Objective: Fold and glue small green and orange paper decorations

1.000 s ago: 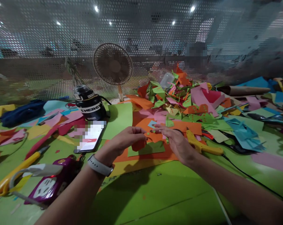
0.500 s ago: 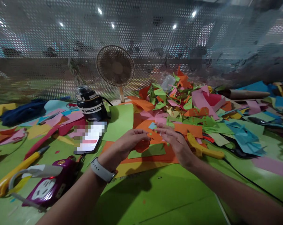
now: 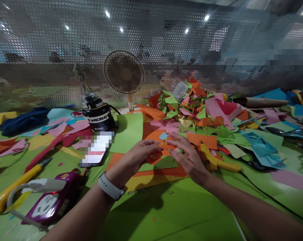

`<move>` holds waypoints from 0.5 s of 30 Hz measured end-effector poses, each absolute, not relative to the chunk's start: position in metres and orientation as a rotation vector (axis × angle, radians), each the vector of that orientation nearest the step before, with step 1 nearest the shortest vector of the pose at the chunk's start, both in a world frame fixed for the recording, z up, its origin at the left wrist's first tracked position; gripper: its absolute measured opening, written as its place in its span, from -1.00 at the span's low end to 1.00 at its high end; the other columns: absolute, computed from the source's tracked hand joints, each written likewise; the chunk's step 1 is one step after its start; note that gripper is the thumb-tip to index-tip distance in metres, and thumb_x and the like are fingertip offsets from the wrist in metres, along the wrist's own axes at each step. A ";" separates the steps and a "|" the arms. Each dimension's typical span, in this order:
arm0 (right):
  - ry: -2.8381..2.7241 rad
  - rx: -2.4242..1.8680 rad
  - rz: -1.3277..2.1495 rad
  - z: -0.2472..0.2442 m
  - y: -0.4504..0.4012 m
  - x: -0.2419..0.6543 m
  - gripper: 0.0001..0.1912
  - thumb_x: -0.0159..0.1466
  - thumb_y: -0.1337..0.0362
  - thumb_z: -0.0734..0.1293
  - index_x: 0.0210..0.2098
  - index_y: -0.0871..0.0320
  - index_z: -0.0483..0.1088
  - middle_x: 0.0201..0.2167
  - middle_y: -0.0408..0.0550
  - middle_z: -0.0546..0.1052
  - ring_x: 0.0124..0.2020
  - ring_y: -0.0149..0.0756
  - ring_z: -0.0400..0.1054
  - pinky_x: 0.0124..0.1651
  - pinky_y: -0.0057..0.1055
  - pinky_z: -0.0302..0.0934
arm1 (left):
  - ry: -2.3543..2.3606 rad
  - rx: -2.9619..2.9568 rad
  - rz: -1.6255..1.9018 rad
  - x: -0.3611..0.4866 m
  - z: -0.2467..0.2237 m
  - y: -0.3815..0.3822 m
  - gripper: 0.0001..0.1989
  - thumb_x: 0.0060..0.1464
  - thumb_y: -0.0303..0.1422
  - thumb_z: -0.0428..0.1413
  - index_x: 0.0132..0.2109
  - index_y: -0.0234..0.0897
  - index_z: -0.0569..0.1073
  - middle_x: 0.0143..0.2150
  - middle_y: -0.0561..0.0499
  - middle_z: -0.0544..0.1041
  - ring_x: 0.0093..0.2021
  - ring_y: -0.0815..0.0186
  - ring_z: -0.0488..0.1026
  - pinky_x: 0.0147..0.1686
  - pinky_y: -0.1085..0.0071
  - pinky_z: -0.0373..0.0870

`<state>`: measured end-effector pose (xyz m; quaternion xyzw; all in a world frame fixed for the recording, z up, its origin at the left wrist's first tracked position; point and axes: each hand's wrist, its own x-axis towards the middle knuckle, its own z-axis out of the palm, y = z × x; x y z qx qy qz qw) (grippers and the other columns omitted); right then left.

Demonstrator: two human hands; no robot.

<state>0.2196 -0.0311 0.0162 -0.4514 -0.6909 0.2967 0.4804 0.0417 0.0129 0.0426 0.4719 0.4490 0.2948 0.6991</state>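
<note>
My left hand (image 3: 141, 154), with a white watch (image 3: 110, 186) on its wrist, is closed on a small orange paper piece (image 3: 154, 157) above stacked sheets. My right hand (image 3: 188, 156) has its fingers spread beside that piece; its fingertips are near or on the orange paper, and contact is hard to make out. Just behind the fingers is a small light-blue paper (image 3: 163, 136). Below the hands are a green strip (image 3: 170, 162) and a yellow-orange sheet (image 3: 146, 181).
A yellow glue gun (image 3: 223, 164) lies right of my right hand, its cable running right. Left are a phone (image 3: 97, 150), a dark bottle (image 3: 98, 115) and a purple power socket (image 3: 53, 197). A fan (image 3: 124, 72) and heaped paper scraps (image 3: 186, 103) stand behind.
My right hand has moved slightly left and its fingers are more spread, closer to the orange piece. My left hand stays almost in place.
</note>
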 end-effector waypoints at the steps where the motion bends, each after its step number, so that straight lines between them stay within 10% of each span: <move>1: -1.698 -1.104 0.705 0.016 -0.031 0.219 -0.69 0.28 0.16 0.28 0.00 -0.05 0.46 0.19 -0.02 0.30 0.27 -0.13 0.05 0.28 -0.07 -0.03 | 0.996 1.053 0.659 0.042 0.043 0.013 -0.89 -0.10 -0.40 0.20 -0.47 -0.30 0.41 -0.61 0.15 0.32 -0.61 0.52 0.17 -0.59 0.56 0.08; 15: -1.948 -1.103 0.255 0.011 -0.032 0.219 -0.59 0.26 0.21 0.29 0.11 -0.02 0.39 0.18 0.02 0.33 0.26 -0.06 0.08 0.27 -0.02 -0.06 | 0.991 1.093 0.679 0.040 0.042 0.014 -0.90 -0.14 -0.37 0.21 -0.42 -0.27 0.45 -0.58 0.16 0.37 -0.61 0.50 0.19 -0.59 0.53 0.07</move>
